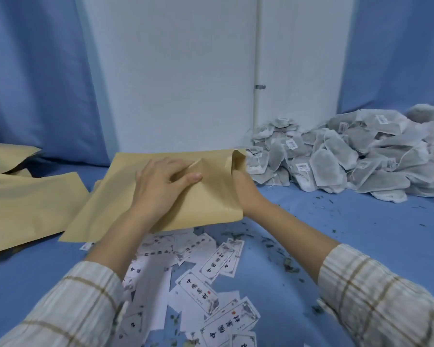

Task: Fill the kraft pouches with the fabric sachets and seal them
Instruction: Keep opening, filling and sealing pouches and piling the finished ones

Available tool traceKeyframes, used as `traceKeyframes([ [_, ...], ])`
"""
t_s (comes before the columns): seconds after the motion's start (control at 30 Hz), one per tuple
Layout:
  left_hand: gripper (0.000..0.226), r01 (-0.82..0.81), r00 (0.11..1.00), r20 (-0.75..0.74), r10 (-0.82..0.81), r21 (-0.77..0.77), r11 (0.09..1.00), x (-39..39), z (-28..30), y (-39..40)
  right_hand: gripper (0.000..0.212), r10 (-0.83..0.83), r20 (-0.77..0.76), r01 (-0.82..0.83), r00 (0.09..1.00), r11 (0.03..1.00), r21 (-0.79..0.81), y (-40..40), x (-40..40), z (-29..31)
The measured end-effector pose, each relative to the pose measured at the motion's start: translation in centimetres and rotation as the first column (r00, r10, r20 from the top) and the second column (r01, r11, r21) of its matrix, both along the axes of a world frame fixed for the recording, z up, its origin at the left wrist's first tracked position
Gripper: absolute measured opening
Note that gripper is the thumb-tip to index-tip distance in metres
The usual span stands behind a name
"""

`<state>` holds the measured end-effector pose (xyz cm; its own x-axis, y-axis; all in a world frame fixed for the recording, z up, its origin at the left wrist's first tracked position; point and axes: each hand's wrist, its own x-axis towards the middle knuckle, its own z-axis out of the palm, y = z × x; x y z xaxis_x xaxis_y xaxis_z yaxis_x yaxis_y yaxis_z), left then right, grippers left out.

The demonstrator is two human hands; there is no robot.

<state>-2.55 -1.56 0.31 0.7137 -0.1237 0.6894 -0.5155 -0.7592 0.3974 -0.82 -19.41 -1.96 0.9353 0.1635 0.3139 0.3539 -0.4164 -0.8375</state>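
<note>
A flat kraft pouch [120, 199] lies on the blue cloth in the middle, its open mouth turned right. My left hand [161, 181] rests on top of it and pinches a fold of the upper layer near the mouth. My right hand [241, 182] reaches into the mouth from the right. Its fingers are hidden inside the pouch, and only the heel and wrist show. A large heap of grey-white fabric sachets [348, 159] with small tags lies just right of the pouch mouth, against the wall.
More kraft pouches [28, 199] lie spread at the left. White printed labels [211, 266] are scattered on the cloth between my forearms. Dark herb crumbs [286, 261] dot the blue cloth at the right. A white wall panel [173, 83] stands behind.
</note>
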Motion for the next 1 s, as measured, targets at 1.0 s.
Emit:
traceKeyframes([
  [1.0,0.025,-0.193,0.966,-0.188,0.176,-0.077,0.978,17.4,-6.5,-4.6,0.020,-0.600,-0.303,0.638,0.740,0.484,0.599,-10.9,16.8,-8.3],
])
